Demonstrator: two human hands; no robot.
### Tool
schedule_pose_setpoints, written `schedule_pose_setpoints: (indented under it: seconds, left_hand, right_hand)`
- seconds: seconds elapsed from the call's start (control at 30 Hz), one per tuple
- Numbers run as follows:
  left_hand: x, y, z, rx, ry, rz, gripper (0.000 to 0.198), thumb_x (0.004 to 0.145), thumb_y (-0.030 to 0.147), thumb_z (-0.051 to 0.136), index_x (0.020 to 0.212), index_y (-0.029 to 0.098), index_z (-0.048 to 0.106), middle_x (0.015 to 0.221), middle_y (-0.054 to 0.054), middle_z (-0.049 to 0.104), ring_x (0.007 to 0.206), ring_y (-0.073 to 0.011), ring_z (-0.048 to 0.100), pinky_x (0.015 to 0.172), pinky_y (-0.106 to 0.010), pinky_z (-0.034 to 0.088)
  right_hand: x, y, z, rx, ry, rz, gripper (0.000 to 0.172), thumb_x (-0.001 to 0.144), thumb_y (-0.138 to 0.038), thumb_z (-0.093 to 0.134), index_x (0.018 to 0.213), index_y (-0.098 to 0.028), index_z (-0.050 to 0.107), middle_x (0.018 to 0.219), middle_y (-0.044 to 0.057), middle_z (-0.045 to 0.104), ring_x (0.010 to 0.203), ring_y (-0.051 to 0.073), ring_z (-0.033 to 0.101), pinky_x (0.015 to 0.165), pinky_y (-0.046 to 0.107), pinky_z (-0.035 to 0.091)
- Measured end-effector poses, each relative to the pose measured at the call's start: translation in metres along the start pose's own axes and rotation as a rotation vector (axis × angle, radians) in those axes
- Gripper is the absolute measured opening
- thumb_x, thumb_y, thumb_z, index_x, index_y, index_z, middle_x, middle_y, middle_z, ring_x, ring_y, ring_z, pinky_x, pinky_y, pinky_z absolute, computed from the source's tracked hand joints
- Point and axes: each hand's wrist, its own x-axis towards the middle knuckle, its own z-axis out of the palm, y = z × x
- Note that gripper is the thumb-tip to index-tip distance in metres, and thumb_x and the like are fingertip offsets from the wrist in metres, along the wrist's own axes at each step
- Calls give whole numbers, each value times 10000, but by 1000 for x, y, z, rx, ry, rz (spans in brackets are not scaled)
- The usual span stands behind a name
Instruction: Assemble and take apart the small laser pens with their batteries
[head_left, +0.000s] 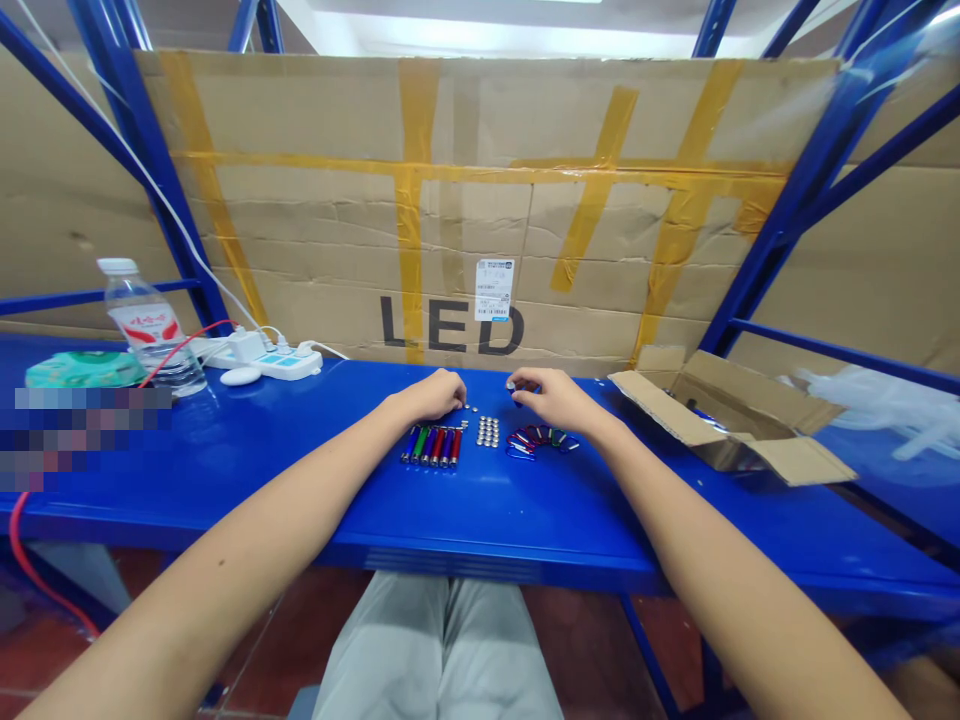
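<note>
Several small metal cylinders in red, blue, green and purple (433, 447) lie side by side on the blue table (300, 440). My left hand (441, 393) is just beyond them, fingers pressed together at the tabletop near two small silver discs (471, 407); what it holds, if anything, is hidden. Right of the cylinders, small round silver pieces (487, 432) form rows. Coloured carabiner clips (541, 438) are fanned out further right. Above the clips, my right hand (541, 393) is pinched around something small, partly silver and dark, too small to name.
An open cardboard box (675, 405) stands at the right. At the left are a water bottle (150, 325), a green packet (82, 369) and a white power strip (292, 362) with cables. A large cardboard sheet (322, 230) rises behind the table.
</note>
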Motion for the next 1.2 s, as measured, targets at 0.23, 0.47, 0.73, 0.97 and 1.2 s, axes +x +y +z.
schedule_pose_setpoints:
  seconds: [0.23, 0.47, 0.73, 0.97, 1.2]
  left_hand:
    - [-11, 4, -4, 14, 120, -43, 72, 809, 156, 586, 826, 172, 654, 861, -57, 710, 799, -180, 636, 683, -265, 436]
    - [-24, 49, -10, -139, 549, 336, 84, 916, 196, 519, 941, 186, 598, 903, -44, 682, 832, -156, 618, 746, -281, 459]
    - [-26, 56, -6, -127, 513, 370, 118, 906, 163, 512, 930, 178, 627, 914, -57, 630, 853, -152, 592, 791, -292, 470]
    - [-23, 40, -8, -73, 414, 218, 210, 877, 171, 490, 1007, 166, 656, 933, -67, 677, 867, -176, 605, 798, -304, 456]
    - [-12, 9, 5, 44, 132, 129, 309, 881, 226, 513, 1122, 185, 703, 1104, -87, 702, 1034, -216, 626, 913, -301, 443]
  right_hand:
    - [1, -5, 14, 127, -19, -72, 158, 821, -115, 529, 920, -191, 626, 950, 52, 708, 875, 188, 632, 806, 334, 468]
    - [2, -13, 17, 408, -61, -49, 107, 806, -134, 531, 884, -180, 587, 876, 44, 663, 847, 180, 621, 798, 347, 504]
    - [1, -13, 17, 618, -138, 16, 88, 800, -157, 540, 879, -180, 572, 821, 29, 621, 830, 176, 618, 766, 346, 540]
    - [3, -2, 13, 325, -72, -137, 104, 777, -146, 555, 856, -175, 615, 909, 47, 655, 913, 188, 590, 907, 384, 455]
    - [2, 1, 13, 248, -102, -153, 142, 809, -149, 523, 909, -175, 620, 966, 61, 665, 932, 192, 593, 880, 364, 452]
